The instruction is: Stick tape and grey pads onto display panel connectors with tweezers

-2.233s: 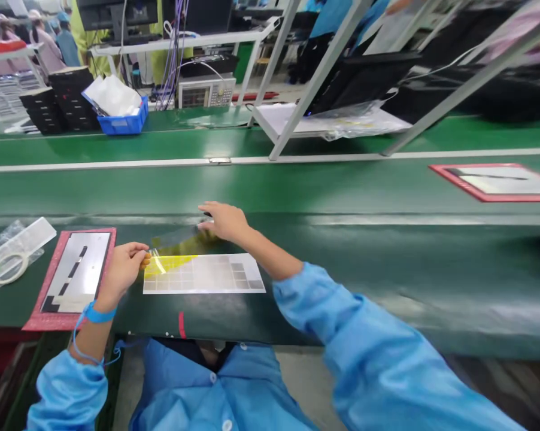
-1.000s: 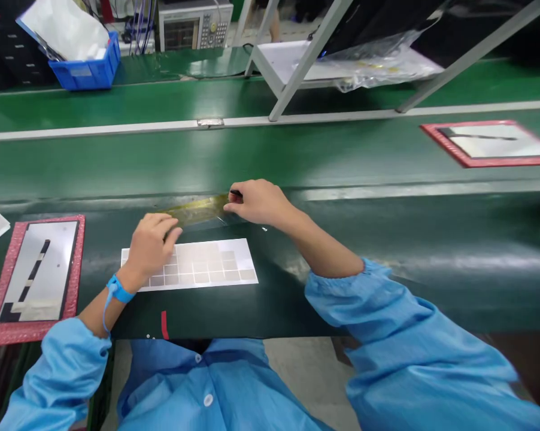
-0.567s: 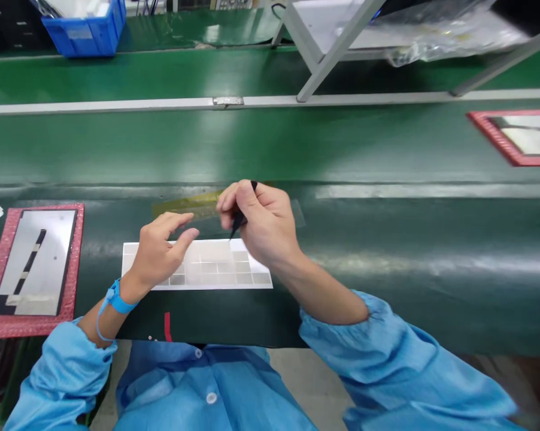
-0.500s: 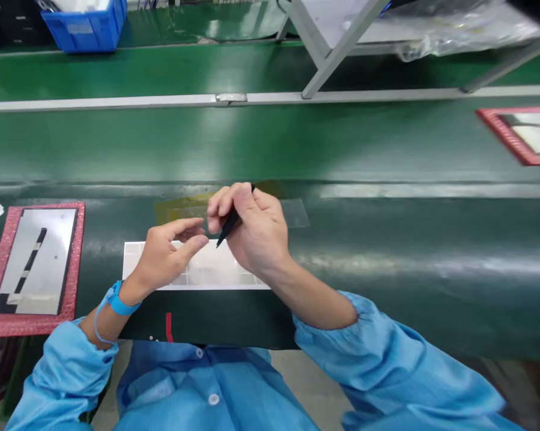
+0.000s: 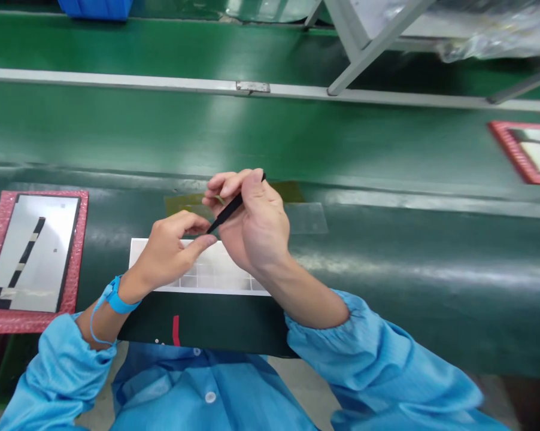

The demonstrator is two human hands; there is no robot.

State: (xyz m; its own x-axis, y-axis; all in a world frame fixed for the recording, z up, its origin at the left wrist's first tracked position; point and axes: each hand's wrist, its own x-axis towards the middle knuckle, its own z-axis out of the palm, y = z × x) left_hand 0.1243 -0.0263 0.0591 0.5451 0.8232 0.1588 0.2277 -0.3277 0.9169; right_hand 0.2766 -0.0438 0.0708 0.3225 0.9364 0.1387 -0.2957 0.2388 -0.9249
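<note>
Fingers, right hand [image 5: 256, 230]: closed pen-fashion round a black pointed tool [image 5: 228, 211], mid-frame; the grip seems chosen to steady its tip.
Fingers, left hand [image 5: 171, 251]: thumb and forefinger pinched narrow at that tip; I cannot tell whether anything lies between.
White gridded sheet [image 5: 207, 278]: flat on the worktop [image 5: 387, 257], directly beneath both hands.
Yellow film [image 5: 180, 205]: just behind.
Red-edged tray [image 5: 27, 321]: left of frame.

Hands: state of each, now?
Left hand: curled by the tip of the black tool, over the white sheet; whether it holds anything cannot be told.
Right hand: closed, holding the black tool.
</note>
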